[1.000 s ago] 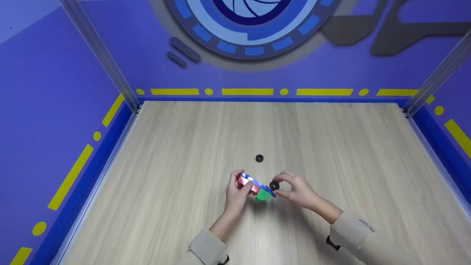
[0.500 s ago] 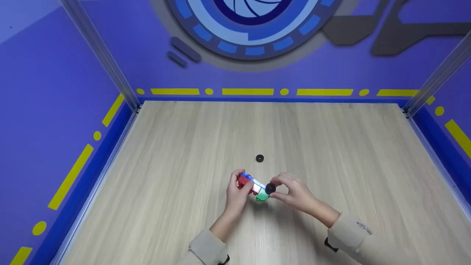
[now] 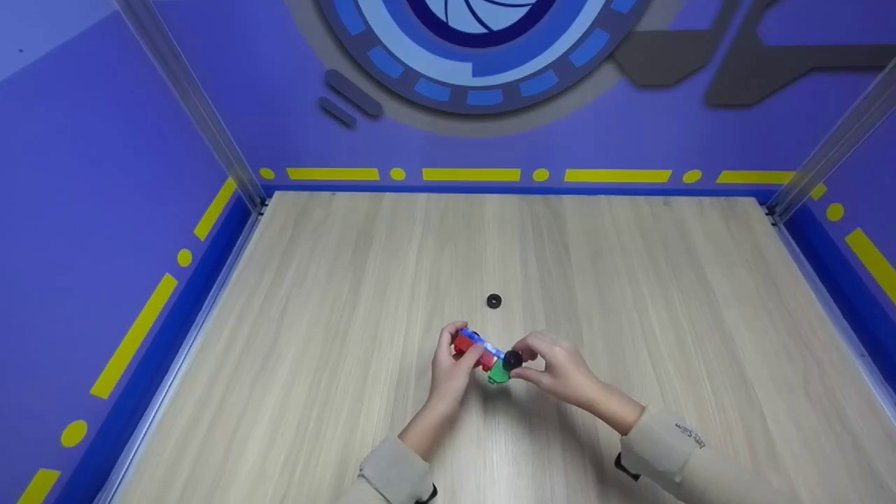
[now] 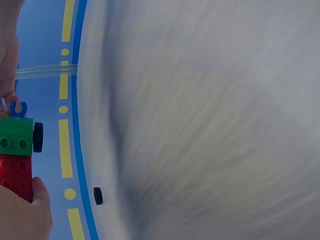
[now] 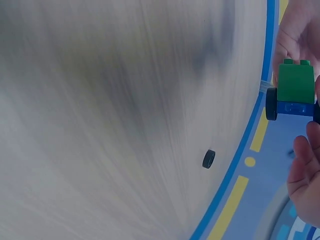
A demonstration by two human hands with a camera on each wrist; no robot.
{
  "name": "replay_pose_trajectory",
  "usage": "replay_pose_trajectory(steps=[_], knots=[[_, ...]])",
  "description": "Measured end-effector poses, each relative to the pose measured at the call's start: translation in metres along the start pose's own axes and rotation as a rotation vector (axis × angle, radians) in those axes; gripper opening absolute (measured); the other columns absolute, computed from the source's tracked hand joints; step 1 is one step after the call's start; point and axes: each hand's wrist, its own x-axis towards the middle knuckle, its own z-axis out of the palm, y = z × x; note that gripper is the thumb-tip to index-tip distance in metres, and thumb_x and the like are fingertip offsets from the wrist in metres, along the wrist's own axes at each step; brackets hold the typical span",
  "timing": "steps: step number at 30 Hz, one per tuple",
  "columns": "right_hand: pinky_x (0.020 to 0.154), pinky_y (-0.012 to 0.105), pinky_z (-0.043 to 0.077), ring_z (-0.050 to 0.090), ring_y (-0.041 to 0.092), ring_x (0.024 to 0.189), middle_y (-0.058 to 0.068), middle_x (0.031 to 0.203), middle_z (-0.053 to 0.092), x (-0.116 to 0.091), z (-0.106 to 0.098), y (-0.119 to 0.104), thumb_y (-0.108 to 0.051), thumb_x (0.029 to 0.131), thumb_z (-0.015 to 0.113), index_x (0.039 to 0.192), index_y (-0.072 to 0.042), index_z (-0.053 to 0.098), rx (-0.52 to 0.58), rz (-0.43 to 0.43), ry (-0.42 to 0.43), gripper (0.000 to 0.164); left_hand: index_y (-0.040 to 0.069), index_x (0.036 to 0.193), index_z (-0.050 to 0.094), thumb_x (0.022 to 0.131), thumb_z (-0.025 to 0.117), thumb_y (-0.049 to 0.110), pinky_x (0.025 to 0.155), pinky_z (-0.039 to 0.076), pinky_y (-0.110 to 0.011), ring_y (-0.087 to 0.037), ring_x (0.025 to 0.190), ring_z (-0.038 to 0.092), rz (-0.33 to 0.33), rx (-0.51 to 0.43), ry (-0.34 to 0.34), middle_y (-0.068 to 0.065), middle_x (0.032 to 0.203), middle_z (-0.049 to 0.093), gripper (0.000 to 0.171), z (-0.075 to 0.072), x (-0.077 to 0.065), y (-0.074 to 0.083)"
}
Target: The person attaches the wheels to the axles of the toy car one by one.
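In the head view, my left hand [image 3: 450, 367] grips a small toy car of red bricks [image 3: 463, 344], a green brick [image 3: 498, 373] and a blue base [image 3: 483, 341], held tilted above the table. My right hand [image 3: 558, 365] pinches a black wheel [image 3: 513, 360] against the side of the car's green end. Another black wheel [image 5: 271, 104] sits on the opposite side of that end in the right wrist view. A blue hook [image 4: 19, 109] juts from the car beside the green brick in the left wrist view. My fingers partly cover the car.
One loose black wheel [image 3: 494, 301] lies on the wooden table [image 3: 350, 280], just beyond the hands. Blue walls [image 3: 483, 150] with yellow markings enclose the table's back and sides, with metal posts [image 3: 203, 105] at the corners.
My right hand has moved slightly left, bringing the wheel from the car's end onto its near side. My left hand has barely moved, turning the car a little. The loose wheel stays put.
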Motion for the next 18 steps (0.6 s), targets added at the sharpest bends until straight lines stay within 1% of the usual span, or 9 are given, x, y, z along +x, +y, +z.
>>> replay_pose_trajectory(steps=[3,7,13,16,18], knots=[[0.059,0.024,0.045,0.052,0.006,0.068,-0.005,0.076,0.059,0.0,0.0,-0.001,-0.017,0.066,0.075,0.084,-0.011,0.06,0.005,-0.007,0.006,0.025,0.011,0.122,0.04,0.084,0.057,0.014,0.079,0.048,-0.03,-0.022,0.099,0.05,0.0,-0.009,-0.004,-0.015,0.124,0.043,0.043,0.0,-0.005,0.01],[0.058,0.023,0.044,0.051,0.006,0.067,-0.005,0.074,0.059,0.001,0.001,-0.002,-0.017,0.066,0.075,0.084,-0.011,0.06,0.02,-0.019,0.008,0.024,0.008,0.121,0.04,0.084,0.057,0.012,0.076,0.047,-0.028,-0.021,0.097,0.049,0.016,0.019,0.005,-0.017,0.121,0.045,0.041,0.001,-0.011,0.021],[0.056,0.025,0.045,0.052,0.009,0.065,-0.003,0.075,0.06,0.001,0.002,-0.002,-0.016,0.065,0.075,0.084,-0.009,0.06,0.051,-0.058,0.014,0.025,0.008,0.121,0.04,0.084,0.057,0.012,0.078,0.047,-0.028,-0.022,0.1,0.047,0.018,0.034,0.006,-0.015,0.118,0.046,0.042,0.001,-0.015,0.026],[0.055,0.027,0.046,0.053,0.009,0.065,-0.003,0.075,0.06,0.001,0.003,-0.003,-0.016,0.066,0.075,0.085,-0.008,0.06,0.056,-0.059,0.01,0.026,0.008,0.122,0.039,0.084,0.057,0.012,0.081,0.047,-0.03,-0.023,0.102,0.047,0.019,0.04,-0.001,-0.015,0.118,0.046,0.043,0.001,-0.015,0.025],[0.056,0.025,0.046,0.052,0.008,0.065,-0.003,0.076,0.06,0.0,0.003,-0.003,-0.016,0.066,0.075,0.085,-0.008,0.06,0.05,-0.056,0.003,0.025,0.009,0.122,0.038,0.084,0.057,0.013,0.082,0.047,-0.031,-0.023,0.103,0.046,0.019,0.043,-0.004,-0.015,0.119,0.045,0.043,0.001,-0.015,0.025]])
